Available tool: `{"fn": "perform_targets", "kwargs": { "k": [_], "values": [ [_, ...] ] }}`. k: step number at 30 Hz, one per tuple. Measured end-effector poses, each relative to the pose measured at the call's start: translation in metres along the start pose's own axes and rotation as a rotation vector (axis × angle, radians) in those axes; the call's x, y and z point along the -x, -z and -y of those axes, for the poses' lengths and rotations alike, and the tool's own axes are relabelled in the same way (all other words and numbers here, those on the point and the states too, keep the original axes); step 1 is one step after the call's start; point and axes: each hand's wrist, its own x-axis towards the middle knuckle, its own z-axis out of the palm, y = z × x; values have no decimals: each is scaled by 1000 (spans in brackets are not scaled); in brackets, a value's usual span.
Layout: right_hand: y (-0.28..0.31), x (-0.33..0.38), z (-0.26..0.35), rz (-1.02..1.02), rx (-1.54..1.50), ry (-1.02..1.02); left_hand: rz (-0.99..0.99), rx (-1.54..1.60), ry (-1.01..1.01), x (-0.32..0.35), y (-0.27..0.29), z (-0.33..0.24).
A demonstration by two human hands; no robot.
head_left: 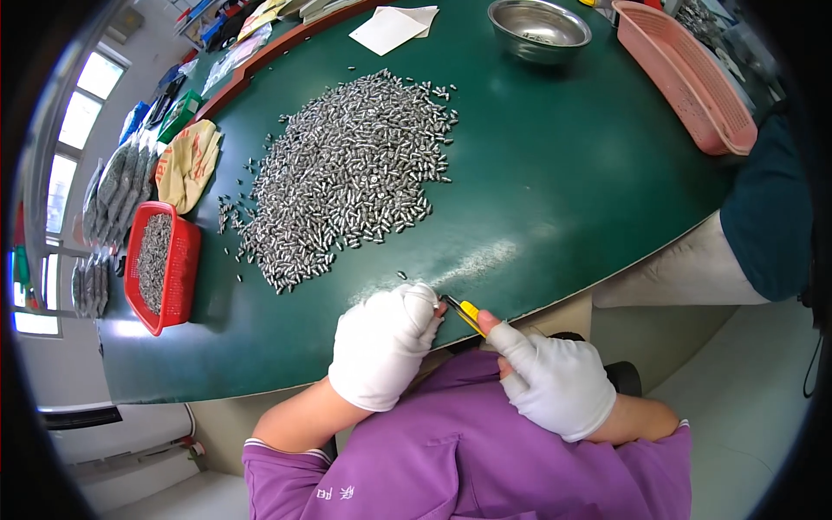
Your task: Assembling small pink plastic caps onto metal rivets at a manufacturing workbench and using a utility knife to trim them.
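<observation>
Table: one dark green round-edged worktable (555, 173), beyond both hands' fingers.
Heap: one spread of small silvery metal pins (351, 173), too many to count, ahead of the fingers.
Baskets: one red plastic basket (178, 277), one pink plastic basket (685, 78).
Bowl: one steel bowl (539, 30).
Left hand (381, 342): white-gloved, fingers curled shut on something hidden.
Right hand (555, 381): gloved, clamped on one yellow-handled utility knife (464, 314).
Risk: likely a slipping blade cutting the glove.

Daylight pours in from the windows (65, 147) on the left, leaving a pale sheen on the green table (555, 173) near its front edge and glints on the heap of small metal parts (347, 173), while the fisheye bends edges and blackens the corners.
</observation>
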Motion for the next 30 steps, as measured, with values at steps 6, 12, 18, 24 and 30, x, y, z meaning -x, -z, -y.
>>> {"fn": "perform_targets", "kwargs": {
  "k": [6, 12, 18, 24, 30],
  "values": [
    [3, -2, -1, 30, 30, -5, 25, -1, -1, 0, -2, 2],
    [13, -10, -9, 95, -16, 36, 41, 27, -29, 1, -1, 3],
    [34, -25, -8, 254, -39, 16, 49, 24, -45, 1, -1, 5],
    [10, -9, -4, 92, -102, -47, 27, 12, -9, 1, -2, 1],
    [18, -13, -5, 100, -117, -21, 15, -21, -5, 3, 1, 1]
  ]
}}
